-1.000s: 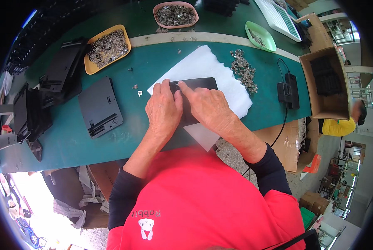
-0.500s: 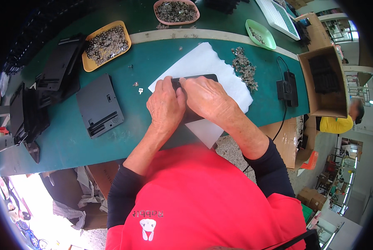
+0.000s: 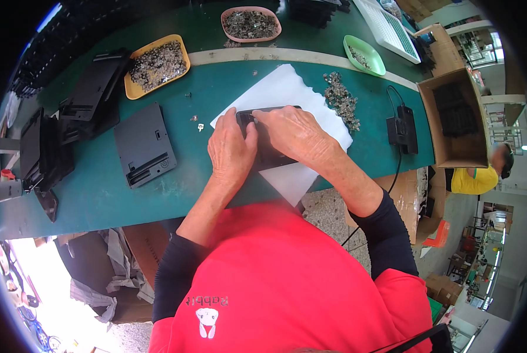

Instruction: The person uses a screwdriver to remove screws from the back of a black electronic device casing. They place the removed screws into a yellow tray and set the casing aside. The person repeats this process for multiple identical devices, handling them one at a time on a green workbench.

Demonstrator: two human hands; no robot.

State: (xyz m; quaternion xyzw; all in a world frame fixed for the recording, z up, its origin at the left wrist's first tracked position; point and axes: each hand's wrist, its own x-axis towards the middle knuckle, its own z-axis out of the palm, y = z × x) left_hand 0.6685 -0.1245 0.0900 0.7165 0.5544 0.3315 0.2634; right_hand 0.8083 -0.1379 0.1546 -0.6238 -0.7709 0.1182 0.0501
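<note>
A black plastic panel (image 3: pixel 268 154) lies on a white sheet (image 3: pixel 284 82) at the middle of the bench. My left hand (image 3: pixel 231 150) grips the panel's left side, fingers at the far edge and thumb toward its top face. Over the panel's far left part, my right hand (image 3: pixel 298 136) is closed, its index fingertip pressed down near my left thumb. Whatever the right fingers may hold is hidden. Left of my hands sits a dark grey slotted panel (image 3: pixel 143 141). A few small metal pieces (image 3: pixel 201 127) lie between it and the sheet.
Small metal parts lie in a loose heap (image 3: pixel 341 100), a yellow tray (image 3: pixel 135 93), a pink tray (image 3: pixel 251 40) and a green dish (image 3: pixel 370 56). Black panels (image 3: pixel 92 88) are stacked at left. A black adapter (image 3: pixel 409 129) with cable and a cardboard box (image 3: pixel 460 163) stand right, near a person in yellow (image 3: pixel 475 179).
Both hands stay on the panel with only a slight shift; the right hand sits a little lower around the same spot. The view has tilted slightly.
</note>
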